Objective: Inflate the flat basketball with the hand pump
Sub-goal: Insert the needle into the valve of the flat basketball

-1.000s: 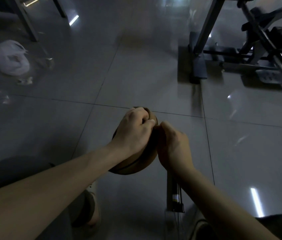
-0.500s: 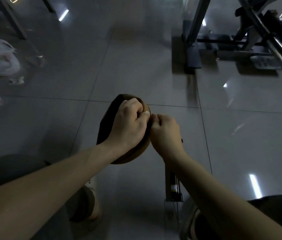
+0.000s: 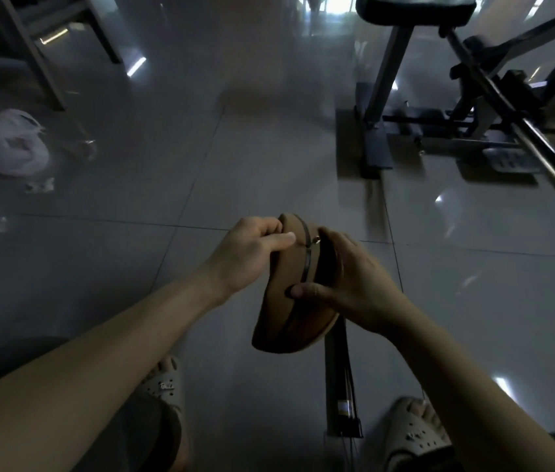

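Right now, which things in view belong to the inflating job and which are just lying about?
Job: flat basketball, gripped by left hand and right hand; hand pump beneath it; small metal fitting on the ball, perhaps the needle.

Lying about: white plastic bag, weight bench frame, barbell bar, metal furniture legs.
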The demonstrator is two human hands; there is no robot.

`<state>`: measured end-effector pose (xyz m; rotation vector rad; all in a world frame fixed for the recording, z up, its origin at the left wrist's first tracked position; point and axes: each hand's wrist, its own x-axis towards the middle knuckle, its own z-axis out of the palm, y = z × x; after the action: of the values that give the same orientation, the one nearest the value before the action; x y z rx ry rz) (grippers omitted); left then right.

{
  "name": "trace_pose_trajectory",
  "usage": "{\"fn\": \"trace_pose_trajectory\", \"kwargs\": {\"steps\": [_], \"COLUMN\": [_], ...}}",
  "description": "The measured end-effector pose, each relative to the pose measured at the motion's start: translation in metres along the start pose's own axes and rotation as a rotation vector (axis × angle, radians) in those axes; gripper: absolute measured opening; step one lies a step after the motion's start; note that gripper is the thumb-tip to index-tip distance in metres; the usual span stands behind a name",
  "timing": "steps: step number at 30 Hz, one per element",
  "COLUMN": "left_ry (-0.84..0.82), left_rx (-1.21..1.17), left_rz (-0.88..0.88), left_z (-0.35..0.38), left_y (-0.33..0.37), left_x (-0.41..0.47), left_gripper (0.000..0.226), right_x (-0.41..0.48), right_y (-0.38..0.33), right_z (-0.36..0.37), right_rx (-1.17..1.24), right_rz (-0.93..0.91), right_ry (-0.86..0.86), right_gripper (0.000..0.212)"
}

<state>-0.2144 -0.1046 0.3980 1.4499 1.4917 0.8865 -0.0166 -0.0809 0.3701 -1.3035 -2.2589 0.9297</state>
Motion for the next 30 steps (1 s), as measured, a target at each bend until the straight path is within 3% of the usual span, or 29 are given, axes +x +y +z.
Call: {"fn": "trace_pose_trajectory", "kwargs": {"steps": [5,9,12,15,16,18,21,24,27,30], "left_ry": [-0.072,-0.068,0.057,0.173,0.157,-0.028,-0.248,-0.233,-0.204,-0.241], "left_rx": [-0.065,0.134,0.372,0.574,0.58,0.536,0.634,0.632,0.661,0.66], "left_rz": [0.02,0.071,0.151,0.279,0.311,0.312,0.361,0.388,0.479,0.515], "left_z": [-0.004,0.0,-0.005,-0.018,-0.023,-0.029,-0.019,-0.011,-0.004,0.006], "left_y": [0.0,-0.002,-0.001,-0.003,-0.004,-0.005,-0.012,-0.011,-0.007,-0.007], "left_x": [-0.004,-0.009,-0.009,-0.01,-0.011,-0.011,-0.012,-0.012,-0.014,-0.017], "left_gripper": [0.03,0.034,0.03,0.032,0.041,0.069,0.071,0.058,0.044,0.031], "right_x": [0.002,-0.003,0.002,0.007,0.008,0.008,0.004,0.001,0.0,-0.009], "right_y": [-0.003,0.0,-0.004,-0.003,0.0,0.002,-0.002,-0.004,-0.004,0.0], "right_z": [0.013,0.04,0.041,0.034,0.031,0.022,0.006,-0.007,-0.022,-0.041], "right_rx": [0.057,0.186,0.172,0.01,-0.044,-0.162,-0.225,-0.186,-0.085,0.147], "right_rz": [-0.084,-0.131,-0.189,-0.238,-0.234,-0.25,-0.29,-0.241,-0.149,-0.071], "right_ry": [0.047,0.047,0.104,0.122,0.133,0.13,0.015,-0.087,-0.295,-0.494], "right_gripper": [0.078,0.049,0.034,0.038,0.044,0.048,0.032,0.031,0.036,0.028]}}
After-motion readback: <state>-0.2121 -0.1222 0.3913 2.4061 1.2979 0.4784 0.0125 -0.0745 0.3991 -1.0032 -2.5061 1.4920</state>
